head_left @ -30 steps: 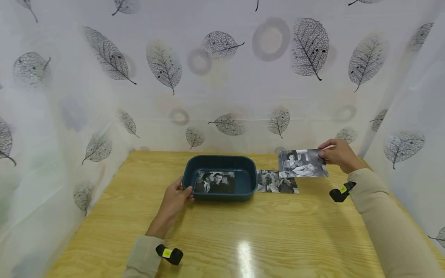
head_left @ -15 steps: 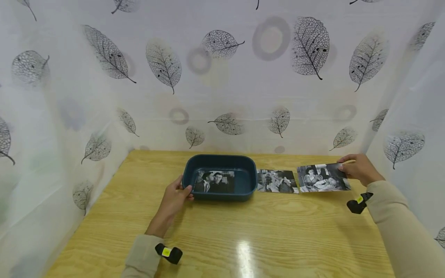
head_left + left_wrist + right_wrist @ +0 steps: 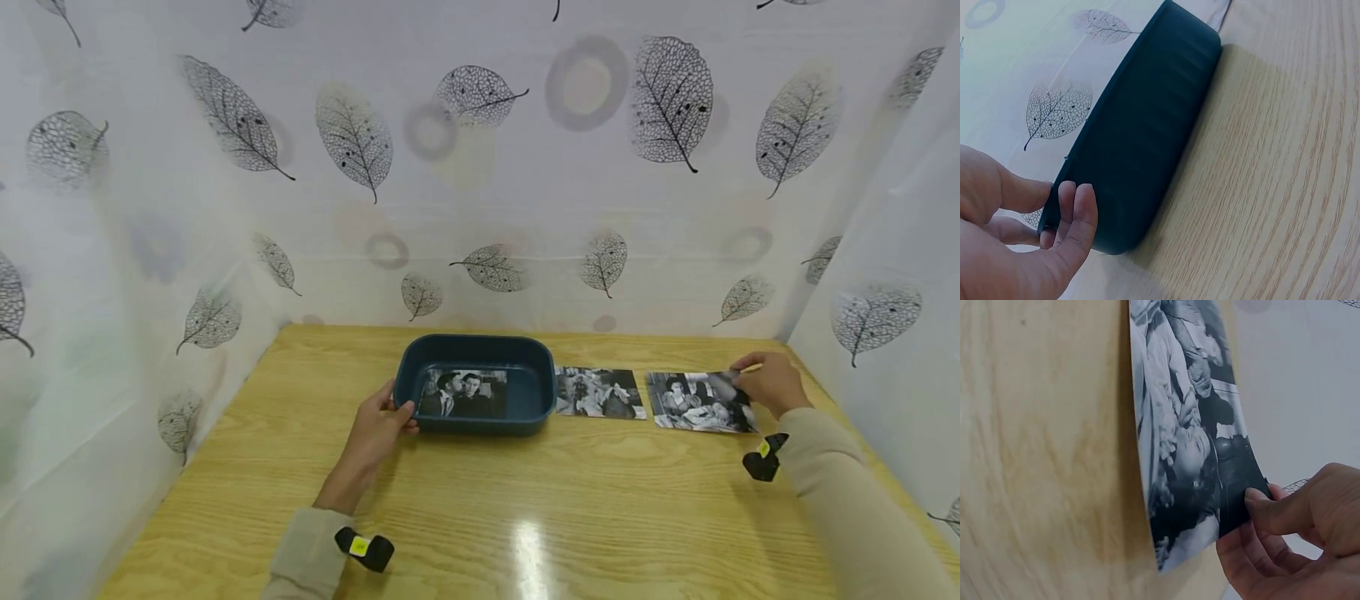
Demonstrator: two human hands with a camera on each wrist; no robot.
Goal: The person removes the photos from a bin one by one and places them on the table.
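Observation:
A dark teal rectangular dish (image 3: 480, 425) stands on the table, and a black-and-white photo (image 3: 468, 393) of two people lies inside it. My left hand (image 3: 375, 425) grips the dish's left end, thumb over the rim and fingers against the outer wall, as the left wrist view also shows. Between thumb and fingers, my right hand (image 3: 772, 383) pinches the right-hand corner of another black-and-white photo (image 3: 693, 402). In the right wrist view this print (image 3: 1191, 437) bends slightly and casts a shadow; whether part of it touches the table, I cannot tell.
A third black-and-white photo (image 3: 600, 392) lies flat on the wooden table (image 3: 600, 517), between the dish and the held photo. White leaf-patterned sheeting (image 3: 495, 208) rises behind the table and along both sides.
My right hand has carried the pinched photo rightward and down, from overlapping the middle photo to beside it, low at the table. The left hand and dish have stayed put.

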